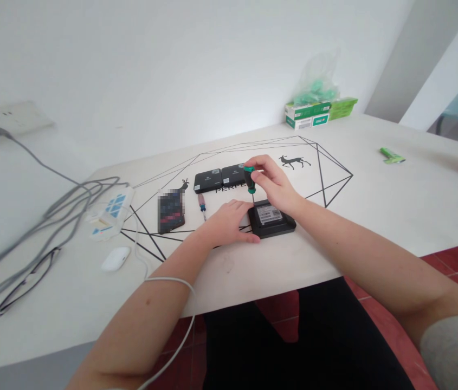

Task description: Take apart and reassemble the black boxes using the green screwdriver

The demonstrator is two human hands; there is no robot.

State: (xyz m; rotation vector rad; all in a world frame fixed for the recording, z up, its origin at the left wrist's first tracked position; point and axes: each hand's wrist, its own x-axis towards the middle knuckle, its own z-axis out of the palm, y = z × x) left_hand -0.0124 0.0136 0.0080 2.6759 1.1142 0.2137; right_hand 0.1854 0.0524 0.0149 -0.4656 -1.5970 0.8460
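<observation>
A small black box [272, 221] with a white label lies upside down near the table's front edge. My left hand [229, 223] rests flat against its left side, fingers closed on the edge, steadying it. My right hand [275, 181] pinches a green-handled screwdriver [249, 180] held upright, its tip down on the box's top left corner. Two more black boxes [220, 178] lie side by side just behind. A second screwdriver [202, 206] with a red and blue handle lies to the left of my left hand.
A phone [171, 212] lies left of the spare screwdriver. A power strip [111, 213] with grey cables, a white earbud case [115, 259] and glasses [25, 281] sit at the left. Green-white cartons [308, 114] stand at the back, a green lighter [391, 156] at the right.
</observation>
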